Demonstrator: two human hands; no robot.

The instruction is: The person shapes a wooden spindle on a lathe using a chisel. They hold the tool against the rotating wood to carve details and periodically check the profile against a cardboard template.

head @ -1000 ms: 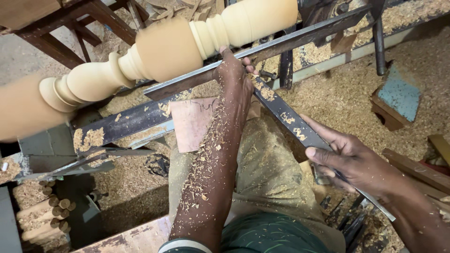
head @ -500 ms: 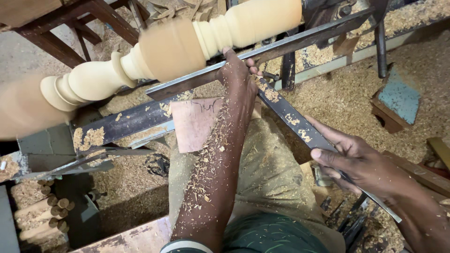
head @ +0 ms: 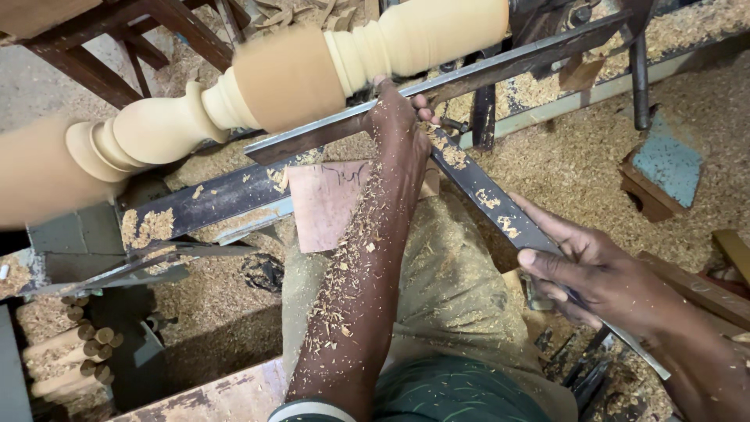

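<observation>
I see the pale, ringed wooden spindle (head: 312, 70) blurred above the steel tool rest (head: 469, 70). My left hand (head: 398, 125) clamps the long flat chisel (head: 484, 195) against that rest; my right hand (head: 601, 273) grips its lower end. Sawdust (head: 578, 164) lies loose below the rest, little free room.

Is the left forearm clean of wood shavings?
No, the left forearm is speckled with pale wood shavings from wrist to elbow.

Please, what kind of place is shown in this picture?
Most likely a woodturning workshop. A pale turned wooden spindle is mounted crosswise, the left hand steadies a long metal tool on a metal bar, and wood shavings cover the floor.
</observation>
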